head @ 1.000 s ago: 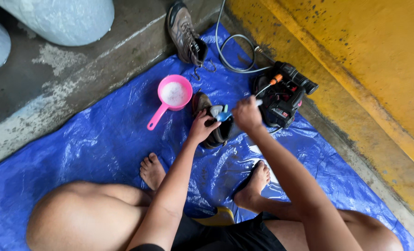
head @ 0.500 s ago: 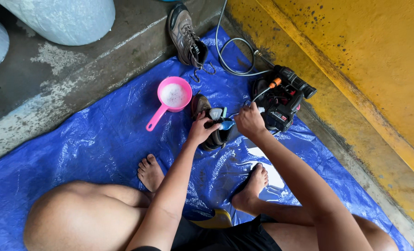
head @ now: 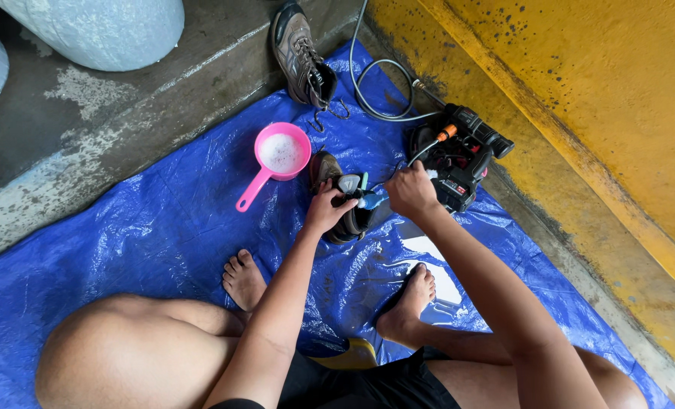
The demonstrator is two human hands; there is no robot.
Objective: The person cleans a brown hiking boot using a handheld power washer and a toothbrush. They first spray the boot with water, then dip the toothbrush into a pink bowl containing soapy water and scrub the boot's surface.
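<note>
— So where does the shoe (head: pixel 346 216) sit right now?
— Flat on the blue tarp (head: pixel 163 227), between the person's bare feet and the pink ladle (head: pixel 280 155) of soapy water. The left hand (head: pixel 324 210) is closed around its near side, pinning it down.
— And the other hand?
— The right hand (head: pixel 411 191) is clenched around a small brush (head: pixel 371 201) with a light blue head, which meets the shoe's top near the opening.
— How would that shoe handle, do you think?
— Wet, I'd judge, and so a bit slippery. It looks like a sturdy dark outdoor shoe: stiff in the sole, softer in the upper, and not fragile. It probably has some weight, more if soaked.
— Best place to hold it?
— Around the heel or along the side wall, where the stiff sole backs the grip. The soft collar would likely fold under pressure.
— Anything close by?
— A black power sprayer (head: pixel 458 155) with orange trim lies just beyond the right hand, its hose (head: pixel 375 76) looping away. A second shoe (head: pixel 301 57) rests on the concrete ledge (head: pixel 87 129), well apart.
</note>
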